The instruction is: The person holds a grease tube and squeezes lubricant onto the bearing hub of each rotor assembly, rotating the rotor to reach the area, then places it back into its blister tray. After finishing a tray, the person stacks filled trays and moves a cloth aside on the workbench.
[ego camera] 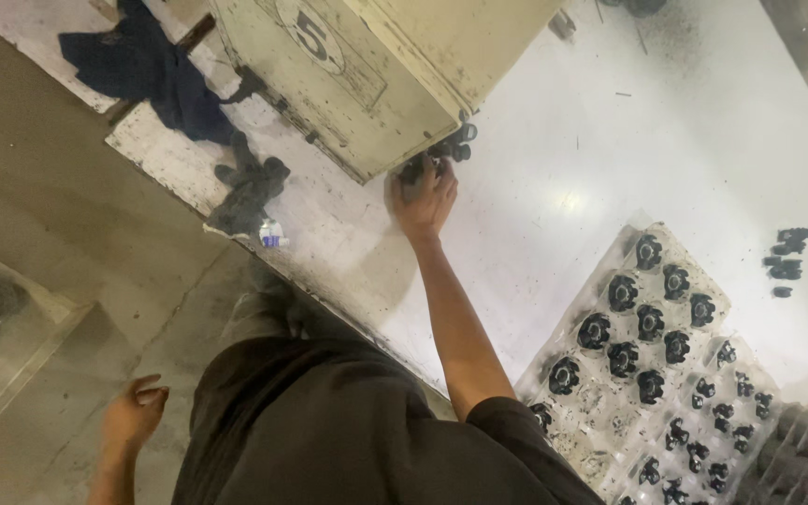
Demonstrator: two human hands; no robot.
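Right hand [425, 198] curls closed over small black moulded parts [449, 148] heaped on the white surface [554, 168] against the cream box [348, 75]. Judged light, rigid, hard-edged; best pinched singly by the rim. Left hand [135, 411] hangs open, holding nothing.

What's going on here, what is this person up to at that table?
A person stands at a white table and stretches the right hand out to a small heap of black parts at the foot of a worn cream-coloured box; the fingers rest on the heap. The left hand hangs free over the floor, holding nothing. Closer in, clear plastic trays hold more black parts, seated in their pockets. Dark rags lie at the table's far end.
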